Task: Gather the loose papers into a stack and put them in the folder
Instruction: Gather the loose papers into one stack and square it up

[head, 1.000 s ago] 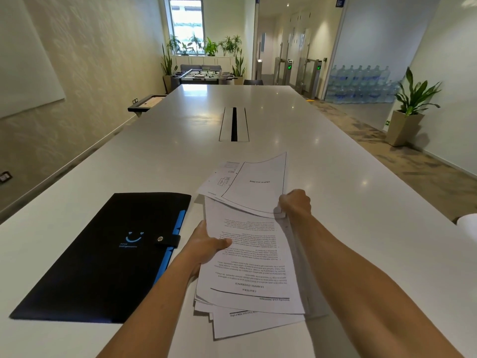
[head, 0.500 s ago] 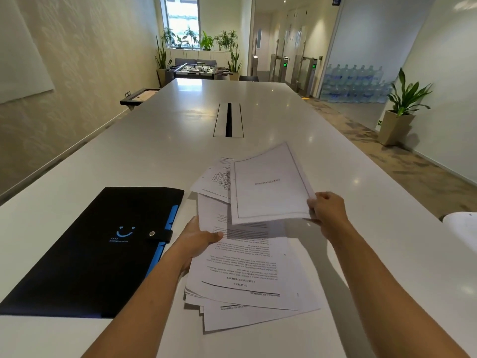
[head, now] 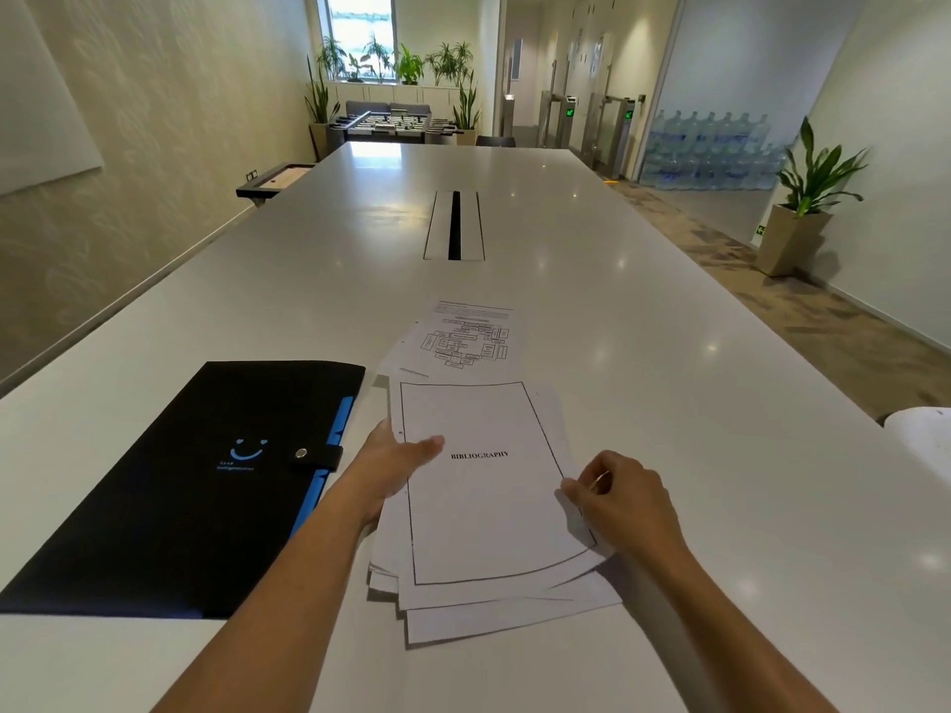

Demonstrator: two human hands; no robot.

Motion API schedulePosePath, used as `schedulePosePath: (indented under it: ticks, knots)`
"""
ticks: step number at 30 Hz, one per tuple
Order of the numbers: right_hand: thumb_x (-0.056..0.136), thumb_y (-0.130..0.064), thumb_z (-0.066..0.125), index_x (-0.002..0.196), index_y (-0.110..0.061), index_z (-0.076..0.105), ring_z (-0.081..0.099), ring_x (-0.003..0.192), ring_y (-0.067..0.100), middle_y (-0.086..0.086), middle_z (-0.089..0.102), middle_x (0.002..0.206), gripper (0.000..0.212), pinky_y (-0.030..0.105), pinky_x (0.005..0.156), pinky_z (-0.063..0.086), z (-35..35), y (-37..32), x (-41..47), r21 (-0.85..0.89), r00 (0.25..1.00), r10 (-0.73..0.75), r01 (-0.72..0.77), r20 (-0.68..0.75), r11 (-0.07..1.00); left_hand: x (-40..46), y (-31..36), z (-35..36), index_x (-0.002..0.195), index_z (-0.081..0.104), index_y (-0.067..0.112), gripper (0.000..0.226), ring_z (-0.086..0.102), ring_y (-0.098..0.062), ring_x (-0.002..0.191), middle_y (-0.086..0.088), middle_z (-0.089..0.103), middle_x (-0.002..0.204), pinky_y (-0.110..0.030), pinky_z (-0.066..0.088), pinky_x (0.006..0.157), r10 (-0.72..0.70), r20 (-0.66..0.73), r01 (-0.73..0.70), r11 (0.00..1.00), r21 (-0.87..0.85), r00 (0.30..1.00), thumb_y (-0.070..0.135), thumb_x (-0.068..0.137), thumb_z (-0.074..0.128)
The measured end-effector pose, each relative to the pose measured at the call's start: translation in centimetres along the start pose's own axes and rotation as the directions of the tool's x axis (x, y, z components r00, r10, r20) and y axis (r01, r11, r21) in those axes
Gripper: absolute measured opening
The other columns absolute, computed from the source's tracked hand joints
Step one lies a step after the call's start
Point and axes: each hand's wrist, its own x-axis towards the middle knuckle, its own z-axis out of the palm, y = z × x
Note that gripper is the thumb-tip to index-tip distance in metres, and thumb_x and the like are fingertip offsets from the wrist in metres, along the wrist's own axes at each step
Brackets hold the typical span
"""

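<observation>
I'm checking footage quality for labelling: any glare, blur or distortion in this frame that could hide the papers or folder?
Head view: ceiling lights leave small glare spots on the white table, none on the papers; "BIBLIOGRAPHY" reads sharp, the flowchart sheet prints too small to read; the black folder shows little surface detail; wide-angle bending curves the edges; the window is blown out.

Head-worn view (the only one) looks forward and down along the table (head: 643,352).

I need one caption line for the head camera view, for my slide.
Both hands, left hand and right hand, square a paper stack beside the closed black folder.
</observation>
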Motion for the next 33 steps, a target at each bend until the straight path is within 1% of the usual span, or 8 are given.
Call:
schedulePosePath:
  ticks: [3, 6, 12, 16, 19, 23, 29, 33]
  knots:
    - [0.081, -0.049, 0.065, 0.070, -0.024, 0.061, 0.060, 0.065, 0.006, -0.012, 0.064, 0.067, 0.028, 0.025, 0.058, 0.042, -0.9, -0.6, 1.0, -0.120, 0.999, -0.034, 0.030, -0.036, 0.992, 0.4, -0.3, 0.1, 0.133, 0.044, 0.012, 0.059, 0.055, -0.024, 0.115, -0.006, 0.059, 0.127, -0.038, 0.045, 0.099, 0.014, -0.023, -0.014, 1.000, 0.008, 1.000, 0.018, 0.083, 0.074]
    - [0.083, -0.049, 0.064, 0.075, -0.024, 0.062, 0.061, 0.071, 0.012, -0.012, 0.064, 0.071, 0.026, 0.027, 0.063, 0.041, -1.4, -1.5, 3.2, -0.099, 0.996, -0.041, 0.034, -0.075, 0.995, 0.2, -0.3, 0.3, 0.125, 0.047, 0.015, 0.048, 0.056, -0.021, 0.109, -0.003, 0.060, 0.119, -0.032, 0.045, 0.090, 0.053, -0.016, -0.053, 0.999, -0.009, 0.998, 0.012, 0.084, 0.072]
    - [0.082, -0.044, 0.064, 0.112, -0.014, 0.062, 0.063, 0.097, 0.024, 0.006, 0.069, 0.108, 0.042, 0.031, 0.076, 0.042, 0.6, -4.3, 10.4, 0.036, 0.998, -0.015, 0.017, -0.056, 0.999, 0.1, -0.4, 0.4, 0.121, 0.045, 0.021, 0.045, 0.057, -0.017, 0.103, 0.003, 0.060, 0.110, -0.020, 0.047, 0.075, 0.104, -0.007, -0.104, 0.992, -0.070, 0.995, 0.004, 0.086, 0.069]
    - [0.084, -0.041, 0.065, 0.116, -0.003, 0.059, 0.061, 0.106, 0.030, 0.014, 0.065, 0.115, 0.050, 0.037, 0.084, 0.047, 1.7, -7.0, 14.0, 0.120, 0.999, 0.038, -0.033, -0.035, 0.992, 0.3, -1.0, 0.2, 0.117, 0.045, 0.022, 0.045, 0.055, -0.016, 0.109, 0.008, 0.059, 0.111, -0.032, 0.045, 0.097, 0.090, 0.000, -0.090, 0.993, -0.074, 0.996, 0.005, 0.085, 0.070]
    - [0.084, -0.042, 0.067, 0.092, -0.004, 0.056, 0.061, 0.093, 0.031, 0.013, 0.061, 0.095, 0.040, 0.035, 0.075, 0.046, 2.6, -7.8, 15.9, 0.162, 0.996, 0.092, -0.093, 0.012, 0.982, 0.4, -1.2, -0.1, 0.127, 0.047, 0.022, 0.055, 0.057, -0.023, 0.118, 0.001, 0.061, 0.123, -0.044, 0.045, 0.104, 0.095, 0.027, -0.091, 0.990, -0.107, 0.995, 0.006, 0.082, 0.073]
    - [0.077, -0.052, 0.072, 0.065, -0.012, 0.045, 0.059, 0.082, 0.028, 0.001, 0.053, 0.068, 0.049, 0.032, 0.068, 0.042, 3.6, -8.8, 17.4, 0.128, 0.995, 0.092, -0.095, 0.030, 0.987, 0.6, -1.5, -0.2, 0.126, 0.043, 0.028, 0.056, 0.054, -0.017, 0.115, 0.007, 0.059, 0.118, -0.033, 0.045, 0.099, 0.119, 0.044, -0.112, 0.985, -0.133, 0.992, 0.004, 0.084, 0.071]
    - [0.067, -0.059, 0.076, 0.065, -0.011, 0.047, 0.057, 0.073, 0.024, 0.001, 0.056, 0.068, 0.056, 0.027, 0.056, 0.039, 4.2, -10.4, 18.4, 0.103, 0.990, 0.131, -0.136, 0.054, 0.985, -0.2, -1.3, -0.1, 0.131, 0.034, 0.035, 0.062, 0.053, 0.003, 0.097, 0.023, 0.051, 0.104, -0.014, 0.045, 0.080, 0.155, 0.036, -0.148, 0.976, -0.160, 0.987, 0.004, 0.088, 0.066]
    - [0.073, -0.058, 0.073, 0.076, -0.004, 0.055, 0.060, 0.086, 0.027, 0.005, 0.062, 0.079, 0.057, 0.030, 0.070, 0.045, 3.9, -10.1, 19.5, 0.146, 0.983, 0.147, -0.163, 0.110, 0.976, 0.0, -1.7, -0.3, 0.142, 0.032, 0.033, 0.072, 0.046, -0.013, 0.125, 0.015, 0.051, 0.124, -0.032, 0.037, 0.105, 0.163, 0.040, -0.154, 0.974, -0.164, 0.986, 0.009, 0.086, 0.069]
